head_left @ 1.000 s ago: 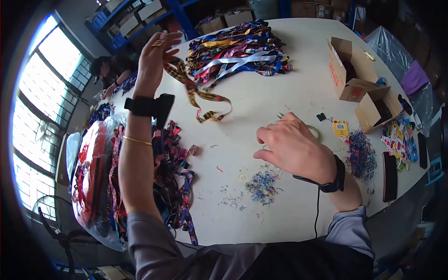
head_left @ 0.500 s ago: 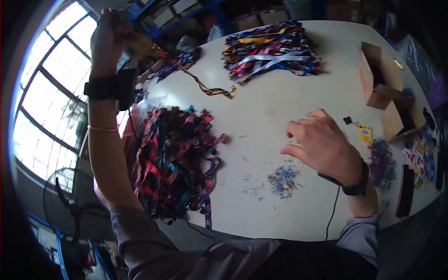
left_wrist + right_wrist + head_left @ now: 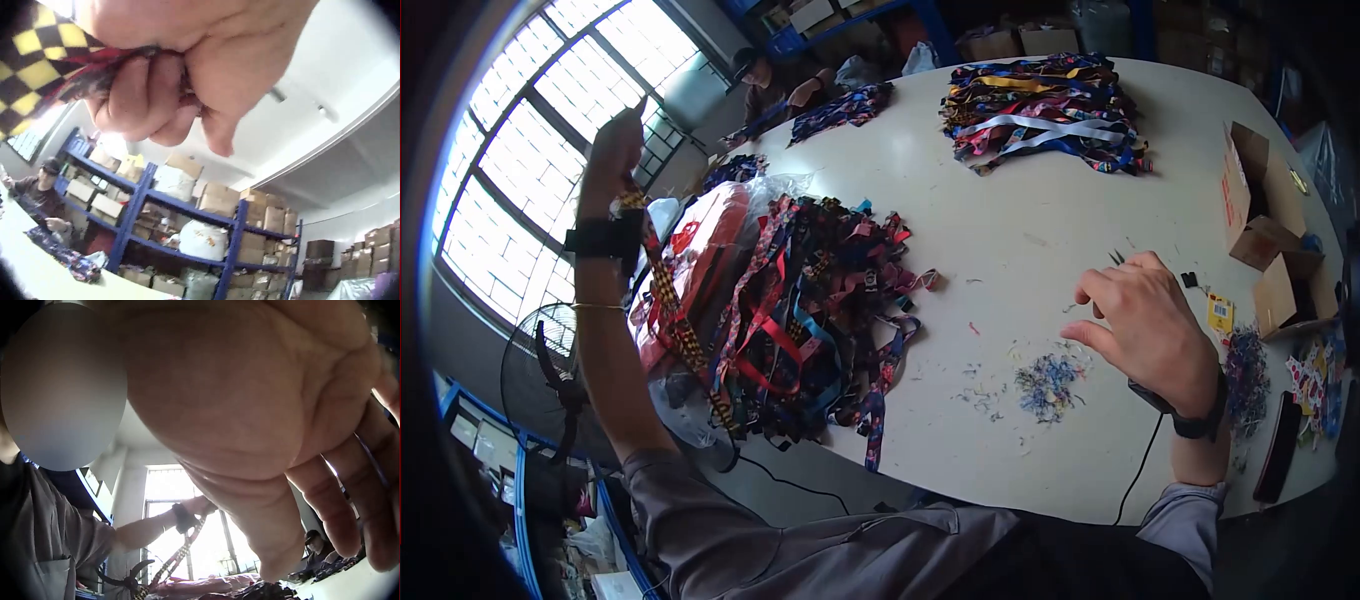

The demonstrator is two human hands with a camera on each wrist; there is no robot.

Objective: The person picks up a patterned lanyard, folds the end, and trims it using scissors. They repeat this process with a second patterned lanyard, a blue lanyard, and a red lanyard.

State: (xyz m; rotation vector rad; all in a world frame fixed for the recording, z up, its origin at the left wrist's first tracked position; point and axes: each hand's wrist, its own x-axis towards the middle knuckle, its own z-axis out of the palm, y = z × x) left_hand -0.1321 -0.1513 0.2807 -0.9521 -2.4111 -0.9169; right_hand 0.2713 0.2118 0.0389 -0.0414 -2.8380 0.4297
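Note:
My left hand [image 3: 612, 160] is raised high at the left, its fingers curled round a yellow-and-black checkered lanyard [image 3: 47, 47]. From that hand the lanyard hangs down beside the forearm and past a heaped pile of colourful lanyards [image 3: 850, 270] on the table's left side. Over the right part of the table hovers my right hand [image 3: 1155, 325], fingers loosely bent and thumb apart. Its palm [image 3: 231, 394] shows bare in the right wrist view. Dark pointed tips of a small tool [image 3: 1117, 257] show just past its knuckles; the rest is hidden behind the hand.
A stack of lanyards [image 3: 1040, 115] lies at the table's far side. Thread scraps [image 3: 1048, 388] are heaped near the right hand. Cardboard boxes [image 3: 1262, 240], a yellow card [image 3: 1220, 312] and a dark bar [image 3: 1278, 447] lie at the right. Another person [image 3: 765, 85] sits beyond the far left edge.
My left hand has swung left and back, drawing the checkered lanyard off the table to hang beside the pile. The head view has turned left. The right hand keeps its loose pose.

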